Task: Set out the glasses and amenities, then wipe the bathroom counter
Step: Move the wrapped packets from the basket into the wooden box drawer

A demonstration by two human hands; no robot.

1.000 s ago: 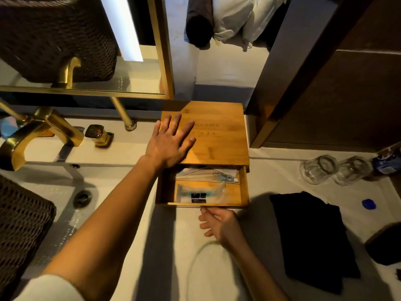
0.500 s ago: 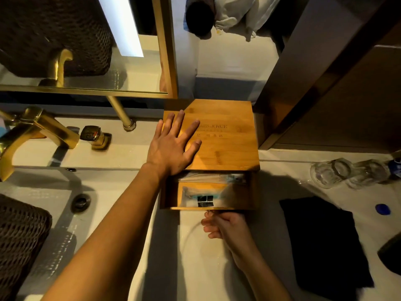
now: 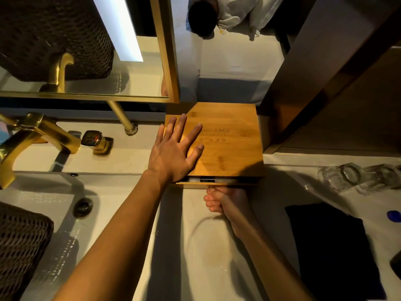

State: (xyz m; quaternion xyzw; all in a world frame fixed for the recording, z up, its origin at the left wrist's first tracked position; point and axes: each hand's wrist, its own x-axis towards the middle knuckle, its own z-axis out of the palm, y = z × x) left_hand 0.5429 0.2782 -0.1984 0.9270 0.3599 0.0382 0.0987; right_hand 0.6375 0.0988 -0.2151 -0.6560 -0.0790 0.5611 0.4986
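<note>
**Drawer nearly flush, one palm flat on the amenity box**

Head view: one wooden amenity box (image 3: 230, 144) stands on the white bathroom counter (image 3: 217, 257), back against the wall just right of the gold-framed mirror (image 3: 167, 61). The left hand (image 3: 173, 153) lies flat on its lid, all five fingers spread, gripping nothing. The box's single drawer (image 3: 217, 184) shows only as a thin strip below the lid's front edge, with a sliver of white and a small dark label visible inside (the contents cannot be made out). The right hand (image 3: 225, 203) sits against the drawer front with fingers curled inward; a finger reaches a small ring pull at the drawer's edge, though whether it is actually hooked through cannot be told.

Two clear glasses (image 3: 355, 177) lie side by side on the counter to the right, well apart from the box. One dark folded cloth (image 3: 332, 246) lies in front of them, and one small blue cap (image 3: 393, 215) rests just beside the cloth's right edge.

To the left are one gold faucet (image 3: 36, 140), one square-topped gold handle (image 3: 95, 140), and one sink basin (image 3: 43, 213) with a single drain.
</note>
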